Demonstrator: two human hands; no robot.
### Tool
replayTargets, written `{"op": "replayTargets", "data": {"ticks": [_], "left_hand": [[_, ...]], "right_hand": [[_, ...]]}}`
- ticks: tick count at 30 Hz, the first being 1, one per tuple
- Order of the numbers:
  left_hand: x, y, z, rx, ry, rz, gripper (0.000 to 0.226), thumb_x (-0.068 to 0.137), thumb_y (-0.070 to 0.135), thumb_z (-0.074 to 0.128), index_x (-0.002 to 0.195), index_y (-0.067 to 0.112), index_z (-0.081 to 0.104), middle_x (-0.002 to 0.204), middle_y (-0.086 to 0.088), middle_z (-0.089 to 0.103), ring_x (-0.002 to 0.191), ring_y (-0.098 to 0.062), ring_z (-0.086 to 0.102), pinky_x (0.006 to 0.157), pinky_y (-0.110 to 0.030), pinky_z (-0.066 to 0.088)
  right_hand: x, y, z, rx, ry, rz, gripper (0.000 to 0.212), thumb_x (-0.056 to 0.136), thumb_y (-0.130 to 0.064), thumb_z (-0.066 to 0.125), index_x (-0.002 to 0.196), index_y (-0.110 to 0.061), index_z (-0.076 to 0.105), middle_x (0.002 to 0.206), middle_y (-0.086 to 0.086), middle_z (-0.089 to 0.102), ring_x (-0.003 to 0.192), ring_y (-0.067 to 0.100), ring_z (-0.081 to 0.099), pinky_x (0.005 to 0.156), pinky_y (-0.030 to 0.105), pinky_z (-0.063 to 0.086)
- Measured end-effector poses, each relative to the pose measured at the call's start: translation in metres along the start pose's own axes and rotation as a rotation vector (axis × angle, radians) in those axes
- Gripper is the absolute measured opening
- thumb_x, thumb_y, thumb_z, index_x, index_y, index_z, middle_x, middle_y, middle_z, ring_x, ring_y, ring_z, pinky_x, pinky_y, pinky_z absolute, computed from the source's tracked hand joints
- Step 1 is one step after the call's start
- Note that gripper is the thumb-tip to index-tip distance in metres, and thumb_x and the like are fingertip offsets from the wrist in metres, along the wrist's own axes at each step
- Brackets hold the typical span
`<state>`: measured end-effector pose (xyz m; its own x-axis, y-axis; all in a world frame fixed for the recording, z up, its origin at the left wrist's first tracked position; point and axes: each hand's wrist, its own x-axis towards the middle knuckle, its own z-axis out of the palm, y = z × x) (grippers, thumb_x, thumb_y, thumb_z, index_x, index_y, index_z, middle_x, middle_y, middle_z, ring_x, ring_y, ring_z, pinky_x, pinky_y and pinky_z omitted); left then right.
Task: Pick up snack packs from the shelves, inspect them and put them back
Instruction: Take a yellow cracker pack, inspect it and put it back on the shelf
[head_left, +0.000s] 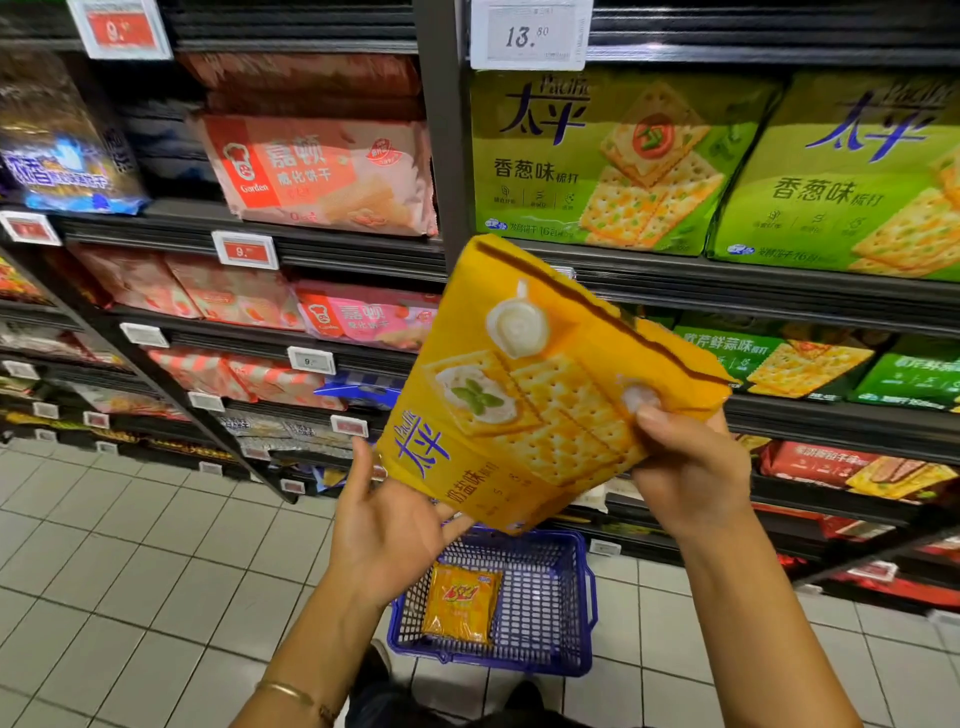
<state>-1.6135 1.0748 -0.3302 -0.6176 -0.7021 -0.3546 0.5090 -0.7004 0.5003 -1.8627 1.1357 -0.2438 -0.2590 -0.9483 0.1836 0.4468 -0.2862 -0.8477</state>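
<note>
Right hand (685, 462) pinches the yellow cracker pack (540, 384) by its lower right corner, tilted out in front of the shelves, while the open left hand (389, 525) just props the bottom edge, so it could easily slip into the blue basket (576, 613).

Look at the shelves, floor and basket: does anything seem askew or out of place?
Nothing looks damaged or spilled. Only the yellow plastic cracker pack sits tilted, held off the shelf between the left hand and right hand.
</note>
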Motion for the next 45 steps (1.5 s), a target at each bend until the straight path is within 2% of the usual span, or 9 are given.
{"op": "replayTargets", "data": {"ticks": [3, 5, 14, 17, 21, 24, 32, 39, 45], "left_hand": [[-0.003, 0.002, 0.002, -0.018, -0.008, 0.031, 0.092, 0.082, 0.065, 0.076, 0.158, 0.025, 0.044, 0.161, -0.016, 0.045, 0.147, -0.043, 0.043, 0.115, -0.066, 0.036], [-0.003, 0.002, 0.004, 0.005, -0.005, 0.058, 0.091, 0.080, 0.058, 0.082, 0.157, 0.024, 0.045, 0.159, -0.017, 0.048, 0.144, -0.043, 0.046, 0.110, -0.067, 0.041], [-0.001, 0.006, 0.001, 0.050, 0.074, 0.182, 0.076, 0.073, 0.051, 0.087, 0.141, 0.025, 0.065, 0.151, -0.015, 0.057, 0.135, -0.041, 0.058, 0.110, -0.065, 0.043], [0.000, 0.005, -0.007, 0.001, 0.101, 0.177, 0.071, 0.077, 0.056, 0.080, 0.141, 0.028, 0.065, 0.153, -0.012, 0.056, 0.140, -0.038, 0.053, 0.118, -0.063, 0.033], [0.002, 0.001, -0.015, -0.066, 0.127, 0.145, 0.073, 0.087, 0.065, 0.063, 0.149, 0.025, 0.058, 0.155, -0.014, 0.053, 0.144, -0.040, 0.048, 0.123, -0.064, 0.022], [0.005, 0.000, -0.027, -0.096, 0.148, 0.128, 0.069, 0.093, 0.069, 0.052, 0.145, 0.025, 0.062, 0.155, -0.013, 0.053, 0.143, -0.040, 0.049, 0.123, -0.063, 0.023], [0.009, 0.000, -0.040, -0.114, 0.145, 0.036, 0.080, 0.094, 0.079, 0.044, 0.149, 0.022, 0.056, 0.158, -0.018, 0.048, 0.144, -0.044, 0.047, 0.120, -0.063, 0.030], [0.010, -0.001, -0.042, -0.125, 0.161, 0.014, 0.081, 0.094, 0.079, 0.045, 0.150, 0.021, 0.056, 0.159, -0.018, 0.047, 0.145, -0.044, 0.046, 0.116, -0.062, 0.037], [0.006, 0.000, -0.041, -0.135, 0.168, 0.021, 0.076, 0.096, 0.073, 0.049, 0.150, 0.020, 0.055, 0.160, -0.018, 0.046, 0.146, -0.043, 0.045, 0.121, -0.062, 0.031]], "right_hand": [[0.000, 0.001, -0.016, 0.241, 0.131, -0.002, 0.015, 0.071, -0.010, 0.070, 0.068, -0.023, 0.077, 0.075, -0.008, 0.073, 0.083, 0.014, 0.073, 0.090, 0.038, 0.060], [0.001, 0.001, -0.028, 0.325, 0.134, 0.060, 0.038, 0.081, -0.009, 0.043, 0.062, -0.023, 0.073, 0.079, -0.007, 0.071, 0.094, 0.018, 0.070, 0.113, 0.053, 0.044], [0.002, 0.010, -0.024, 0.330, 0.102, 0.165, 0.037, 0.086, -0.006, 0.045, 0.096, -0.010, 0.080, 0.132, 0.019, 0.066, 0.137, 0.042, 0.053, 0.122, 0.064, 0.028], [-0.003, 0.010, -0.018, 0.293, 0.077, 0.207, 0.030, 0.088, -0.015, 0.050, 0.086, -0.007, 0.078, 0.120, 0.025, 0.065, 0.123, 0.040, 0.061, 0.119, 0.065, 0.033], [-0.006, 0.009, -0.006, 0.236, 0.039, 0.264, 0.054, 0.076, -0.033, 0.080, 0.125, -0.011, 0.072, 0.126, 0.013, 0.073, 0.119, 0.031, 0.068, 0.105, 0.050, 0.051], [-0.005, 0.008, 0.005, 0.120, -0.005, 0.275, 0.055, 0.087, -0.032, 0.065, 0.137, -0.013, 0.056, 0.126, 0.007, 0.074, 0.120, 0.027, 0.069, 0.105, 0.046, 0.050], [0.000, -0.008, 0.029, -0.199, -0.202, 0.225, 0.064, 0.063, -0.070, 0.085, 0.120, -0.049, 0.069, 0.124, -0.007, 0.071, 0.120, 0.023, 0.066, 0.100, 0.047, 0.053], [-0.001, -0.012, 0.040, -0.239, -0.295, 0.225, 0.074, 0.069, -0.065, 0.085, 0.130, -0.032, 0.060, 0.127, 0.003, 0.066, 0.120, 0.030, 0.064, 0.093, 0.040, 0.055], [0.002, -0.007, 0.033, -0.166, -0.162, 0.229, 0.042, 0.085, -0.042, 0.064, 0.125, -0.031, 0.066, 0.123, 0.004, 0.072, 0.117, 0.026, 0.067, 0.100, 0.045, 0.051]]}}
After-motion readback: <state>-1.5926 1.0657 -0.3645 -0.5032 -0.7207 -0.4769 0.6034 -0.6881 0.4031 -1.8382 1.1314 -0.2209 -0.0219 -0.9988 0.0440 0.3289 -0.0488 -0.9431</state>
